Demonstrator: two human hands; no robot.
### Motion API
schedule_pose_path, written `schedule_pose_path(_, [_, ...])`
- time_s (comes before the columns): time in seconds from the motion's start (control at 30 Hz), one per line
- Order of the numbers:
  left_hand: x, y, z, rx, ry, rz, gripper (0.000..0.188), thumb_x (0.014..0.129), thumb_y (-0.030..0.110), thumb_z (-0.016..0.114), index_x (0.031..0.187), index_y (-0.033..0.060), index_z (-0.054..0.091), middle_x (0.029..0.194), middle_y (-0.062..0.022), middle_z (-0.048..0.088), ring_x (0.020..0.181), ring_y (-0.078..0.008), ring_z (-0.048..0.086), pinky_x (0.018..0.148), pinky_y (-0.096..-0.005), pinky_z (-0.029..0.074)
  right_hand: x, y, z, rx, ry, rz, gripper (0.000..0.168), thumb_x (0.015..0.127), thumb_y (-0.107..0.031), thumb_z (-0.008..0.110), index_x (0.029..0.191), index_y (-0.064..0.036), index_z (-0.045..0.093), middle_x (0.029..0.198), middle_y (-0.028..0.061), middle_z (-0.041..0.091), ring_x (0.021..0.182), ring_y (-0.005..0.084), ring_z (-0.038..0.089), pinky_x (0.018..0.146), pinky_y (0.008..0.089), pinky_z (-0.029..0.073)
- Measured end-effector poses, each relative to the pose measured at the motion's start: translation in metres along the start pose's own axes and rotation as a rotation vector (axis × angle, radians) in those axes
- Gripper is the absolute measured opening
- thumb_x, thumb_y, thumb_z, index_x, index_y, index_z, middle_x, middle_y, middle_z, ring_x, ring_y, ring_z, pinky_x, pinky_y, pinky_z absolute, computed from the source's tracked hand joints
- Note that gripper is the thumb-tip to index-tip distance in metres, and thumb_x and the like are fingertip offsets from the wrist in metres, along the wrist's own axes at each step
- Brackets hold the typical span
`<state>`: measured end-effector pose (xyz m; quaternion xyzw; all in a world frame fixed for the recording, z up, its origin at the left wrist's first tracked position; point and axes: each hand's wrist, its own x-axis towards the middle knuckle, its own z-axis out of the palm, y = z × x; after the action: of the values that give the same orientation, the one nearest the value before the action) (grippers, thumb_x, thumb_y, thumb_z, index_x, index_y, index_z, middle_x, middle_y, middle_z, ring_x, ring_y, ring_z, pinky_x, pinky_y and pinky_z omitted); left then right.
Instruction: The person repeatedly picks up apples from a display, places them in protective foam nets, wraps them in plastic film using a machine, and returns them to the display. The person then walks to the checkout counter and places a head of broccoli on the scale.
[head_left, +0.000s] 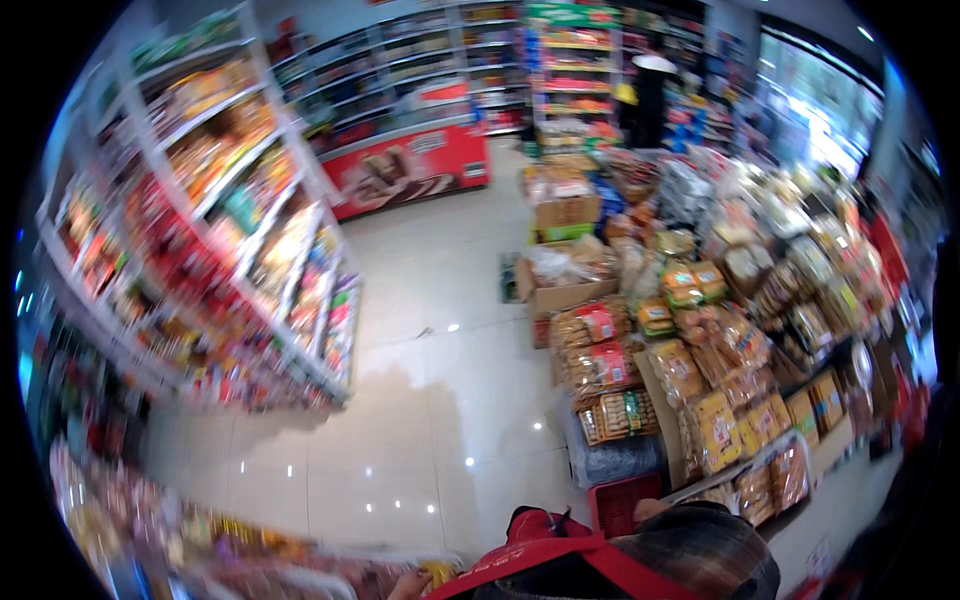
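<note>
At the bottom edge, my left hand (409, 584) is beside a yellow package (439, 576) on the near shelf of packaged goods. Whether its fingers hold the package is not visible. My right hand (649, 510), partly covered by a plaid sleeve (694, 544), is at a red plastic basket (604, 504) below the display table. Its fingers are too hidden to show a grip. Just ahead of it lie clear packs of biscuits (626, 414) and yellow bagged snacks (718, 431). A red apron (517, 559) covers my front.
Snack shelves (262, 225) stand on the left, slanting across the view. Behind is a red chest freezer (409, 169). Cardboard boxes (574, 295) and bagged goods crowd the right-hand display. A person in dark clothes (651, 101) stands at the back. Pale floor tiles (420, 360) run between.
</note>
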<state>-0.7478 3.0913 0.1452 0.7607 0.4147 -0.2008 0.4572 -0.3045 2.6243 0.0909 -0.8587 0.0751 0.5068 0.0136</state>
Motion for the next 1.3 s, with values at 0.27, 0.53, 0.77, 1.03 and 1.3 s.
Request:
schedule_pose_path(0.27, [0.333,0.137,-0.256,-0.08,0.177,0.338,0.027,0.079,0.01,0.054,0.102,-0.0042,0.055,0.077,-0.0149,0.063,0.064,-0.0236,0.063,0.053,-0.0329,0.051,0.036,-0.126,-0.025,0.227,-0.007,-0.248,0.017,0.074,-0.018,0.052,0.071,-0.002,0.055,0.064,0.0124,0.053,0.06,0.0309,0.05,0.059,0.044,0.042])
schedule_pose_path(0.53, [0.499,0.382,-0.326,-0.112,-0.176,0.12,0.024,0.08,0.008,0.053,0.102,-0.0029,0.053,0.077,-0.0155,0.062,0.063,-0.0241,0.062,0.051,-0.0333,0.05,0.124,-0.504,-0.197,0.373,0.357,-1.414,0.019,0.069,-0.021,0.053,0.063,-0.004,0.059,0.062,0.0111,0.058,0.057,0.0273,0.054,0.053,0.04,0.044])
schedule_pose_path(0.77, [0.704,0.576,-0.419,0.094,-0.321,0.3,0.024,0.081,0.009,0.053,0.102,-0.0022,0.053,0.079,-0.0149,0.061,0.065,-0.0234,0.061,0.053,-0.0329,0.05,0.085,-0.734,-0.452,0.563,0.221,-0.597,0.02,0.067,-0.01,0.046,0.062,0.002,0.062,0.065,0.0173,0.062,0.052,0.0273,0.061,0.046,0.0412,0.05])
schedule_pose_path(1.03, [0.883,0.785,-0.496,0.194,-0.451,0.441,0.024,0.082,0.011,0.053,0.102,-0.0015,0.053,0.081,-0.0142,0.061,0.067,-0.0225,0.06,0.056,-0.0324,0.049,0.106,-0.69,-0.404,0.465,0.522,-0.2,0.012,0.065,-0.016,0.062,0.069,-0.005,0.064,0.068,0.0174,0.06,0.064,0.0363,0.059,0.058,0.0482,0.045])
schedule_pose_path(1.3, [1.052,0.922,-0.534,0.23,-0.509,0.427,0.023,0.083,0.012,0.053,0.102,-0.0008,0.053,0.082,-0.0135,0.06,0.07,-0.0216,0.059,0.059,-0.0319,0.049,0.249,-0.813,-0.5,0.6,0.17,-0.139,0.012,0.065,-0.014,0.061,0.07,-0.004,0.064,0.07,0.0173,0.061,0.07,0.0346,0.059,0.06,0.0465,0.046])
